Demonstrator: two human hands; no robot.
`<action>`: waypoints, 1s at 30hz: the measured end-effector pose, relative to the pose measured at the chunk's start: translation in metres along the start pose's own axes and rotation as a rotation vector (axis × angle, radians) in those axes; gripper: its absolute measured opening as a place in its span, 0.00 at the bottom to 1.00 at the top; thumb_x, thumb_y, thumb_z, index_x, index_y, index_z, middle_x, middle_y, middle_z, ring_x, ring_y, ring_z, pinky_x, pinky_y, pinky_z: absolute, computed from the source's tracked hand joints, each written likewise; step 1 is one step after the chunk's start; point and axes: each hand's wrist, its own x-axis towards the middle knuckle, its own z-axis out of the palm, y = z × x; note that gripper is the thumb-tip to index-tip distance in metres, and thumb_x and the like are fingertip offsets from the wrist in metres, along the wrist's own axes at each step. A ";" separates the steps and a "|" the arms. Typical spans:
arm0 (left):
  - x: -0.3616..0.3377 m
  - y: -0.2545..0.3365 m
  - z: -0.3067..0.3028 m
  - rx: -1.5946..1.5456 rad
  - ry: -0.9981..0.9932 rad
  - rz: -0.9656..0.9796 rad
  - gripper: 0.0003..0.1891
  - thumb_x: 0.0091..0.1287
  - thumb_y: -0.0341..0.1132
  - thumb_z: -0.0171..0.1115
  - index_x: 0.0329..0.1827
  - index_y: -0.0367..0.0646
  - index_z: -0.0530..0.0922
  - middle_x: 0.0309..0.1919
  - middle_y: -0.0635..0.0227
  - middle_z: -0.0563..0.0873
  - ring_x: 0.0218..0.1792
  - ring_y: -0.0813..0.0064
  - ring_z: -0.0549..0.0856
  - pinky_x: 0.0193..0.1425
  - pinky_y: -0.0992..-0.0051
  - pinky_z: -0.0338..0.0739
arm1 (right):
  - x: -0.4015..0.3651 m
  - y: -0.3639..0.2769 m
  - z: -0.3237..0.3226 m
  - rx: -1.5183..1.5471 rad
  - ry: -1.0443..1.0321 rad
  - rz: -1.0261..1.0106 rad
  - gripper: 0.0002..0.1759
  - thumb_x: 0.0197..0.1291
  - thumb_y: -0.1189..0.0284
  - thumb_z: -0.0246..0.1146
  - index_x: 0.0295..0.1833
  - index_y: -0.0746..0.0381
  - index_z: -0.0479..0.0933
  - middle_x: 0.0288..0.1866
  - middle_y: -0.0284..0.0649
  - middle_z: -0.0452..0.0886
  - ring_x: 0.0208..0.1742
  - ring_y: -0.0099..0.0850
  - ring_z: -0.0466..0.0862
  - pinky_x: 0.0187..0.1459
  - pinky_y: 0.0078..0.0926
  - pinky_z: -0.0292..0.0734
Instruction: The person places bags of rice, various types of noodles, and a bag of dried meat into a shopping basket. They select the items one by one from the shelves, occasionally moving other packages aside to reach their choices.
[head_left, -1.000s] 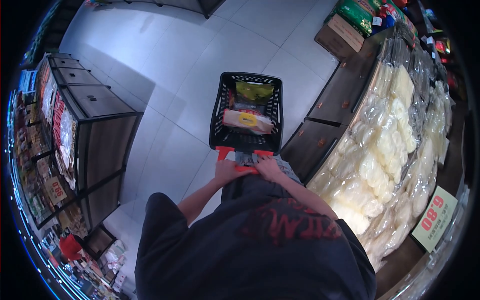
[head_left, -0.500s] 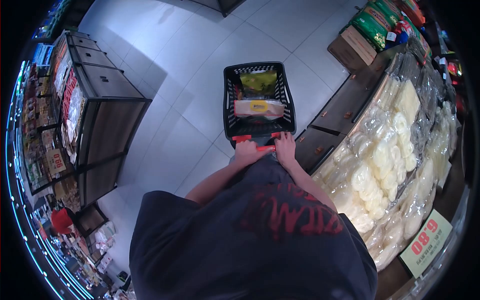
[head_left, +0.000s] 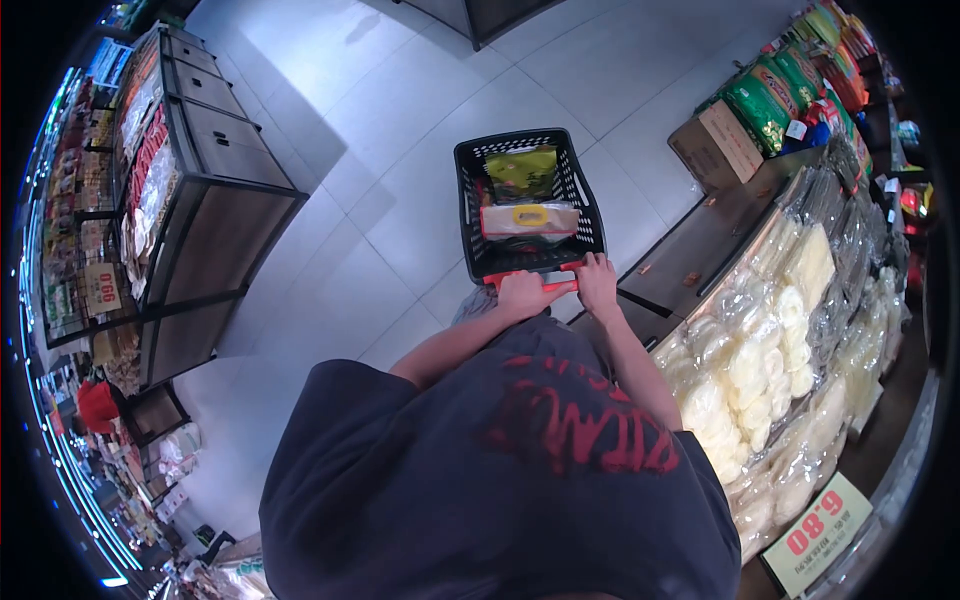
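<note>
Both my hands are closed around the red handle [head_left: 561, 286] of a black shopping basket cart [head_left: 463, 205] in front of my body. My left hand [head_left: 523, 297] wraps the handle's left part, and my right hand [head_left: 598, 284] grips its right end. Inside the basket, a shiny green-yellow bag [head_left: 522, 174] lies toward the far end. Closer to me stands a pale package [head_left: 500, 222] with a yellow label and red edges. Darker items around the package are hard to make out.
Along the right runs a display counter with clear-bagged pale dried goods [head_left: 745, 385] and a 6.80 price sign [head_left: 818, 535]. A cardboard box [head_left: 715, 145] and green packs [head_left: 762, 100] stand farther up. Shelving [head_left: 225, 235] lines the left; grey tiled floor [head_left: 400, 150] lies between.
The scene has shifted as I move with the cart: the basket now appears slightly farther right, and the 6.80 sign is lower. Both hands keep their grip on the handle.
</note>
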 end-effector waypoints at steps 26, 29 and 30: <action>0.202 0.057 -0.073 -0.103 0.265 -0.005 0.26 0.67 0.59 0.61 0.33 0.42 0.88 0.25 0.50 0.87 0.29 0.49 0.89 0.36 0.53 0.85 | 0.257 0.164 -0.063 0.176 -0.192 -0.402 0.05 0.47 0.72 0.65 0.30 0.53 0.85 0.44 0.37 0.85 0.52 0.42 0.83 0.52 0.40 0.80; 0.224 0.065 -0.092 -0.055 0.241 -0.082 0.24 0.65 0.57 0.64 0.35 0.42 0.88 0.25 0.52 0.88 0.30 0.51 0.89 0.39 0.54 0.85 | 0.292 0.174 -0.079 0.187 -0.244 -0.489 0.05 0.50 0.70 0.66 0.33 0.54 0.86 0.42 0.38 0.85 0.52 0.41 0.84 0.52 0.40 0.82; 0.231 0.063 -0.095 -0.027 0.252 -0.117 0.22 0.64 0.56 0.64 0.35 0.43 0.89 0.26 0.53 0.88 0.31 0.51 0.90 0.39 0.55 0.85 | 0.304 0.173 -0.085 0.151 -0.269 -0.526 0.06 0.49 0.71 0.67 0.34 0.54 0.86 0.42 0.38 0.85 0.51 0.41 0.84 0.52 0.41 0.82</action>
